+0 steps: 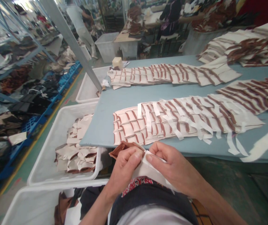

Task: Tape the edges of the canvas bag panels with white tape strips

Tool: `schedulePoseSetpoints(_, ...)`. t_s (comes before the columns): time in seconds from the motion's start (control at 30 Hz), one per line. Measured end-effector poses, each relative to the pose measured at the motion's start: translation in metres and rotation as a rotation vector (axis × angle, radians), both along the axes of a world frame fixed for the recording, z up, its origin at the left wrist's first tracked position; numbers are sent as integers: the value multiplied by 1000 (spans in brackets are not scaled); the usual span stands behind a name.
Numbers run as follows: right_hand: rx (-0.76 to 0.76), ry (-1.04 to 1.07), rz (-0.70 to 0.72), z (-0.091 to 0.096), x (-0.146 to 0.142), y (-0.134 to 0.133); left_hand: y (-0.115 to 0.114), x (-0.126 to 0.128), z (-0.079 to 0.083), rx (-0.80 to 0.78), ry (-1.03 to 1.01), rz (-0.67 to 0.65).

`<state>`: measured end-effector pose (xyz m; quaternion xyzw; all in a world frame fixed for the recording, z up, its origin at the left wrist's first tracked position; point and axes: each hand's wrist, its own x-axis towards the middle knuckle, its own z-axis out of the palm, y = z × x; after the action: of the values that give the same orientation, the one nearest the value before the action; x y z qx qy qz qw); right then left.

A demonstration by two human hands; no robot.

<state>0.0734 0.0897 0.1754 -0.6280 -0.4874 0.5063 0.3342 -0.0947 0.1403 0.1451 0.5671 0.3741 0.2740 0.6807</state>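
Both your hands are pinching the cream-and-brown fabric piece (141, 171), the left hand (128, 164) and right hand (171, 164) close together on its upper edge, just off the near edge of the worktop (124, 97). Its long axis slants, the brown end pointing left and away from you, the cream end toward your right forearm. On your left, the white bin (45, 156) holds similar pieces; the nearer bin (28, 200) contains brown, black and white material.
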Motion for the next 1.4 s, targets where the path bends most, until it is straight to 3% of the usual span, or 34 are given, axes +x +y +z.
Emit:
schedulePoseSetpoints(0.27, 41, 30, -51, -8, 2, -4, -1, 9, 1, 15, 42, 59)
schedulePoseSetpoints(0.57, 22, -128, -64, -4, 1, 0, 1, 5, -4, 34, 51, 47)
schedulePoseSetpoints(0.73, -10, -116, -79, -10, -3, 1, 0, 1, 1, 14, 12, -8)
schedulePoseSetpoints(0.87, -19, -95, -87, -15, -4, 1, -1, 3, 6, 80, 95, 14)
schedulePoseSetpoints(1.03, -47, 28, -12, -17, 2, 7, -1, 8, 10, 184, 166, 56)
schedulePoseSetpoints(1.23, -87, 440, 132, -33, 8, 17, 0, 12, 11, 245, 209, 127)
schedulePoseSetpoints(1.4, -66, 547, 60, -47, -6, 16, -1, 6, 3, 197, 204, 233)
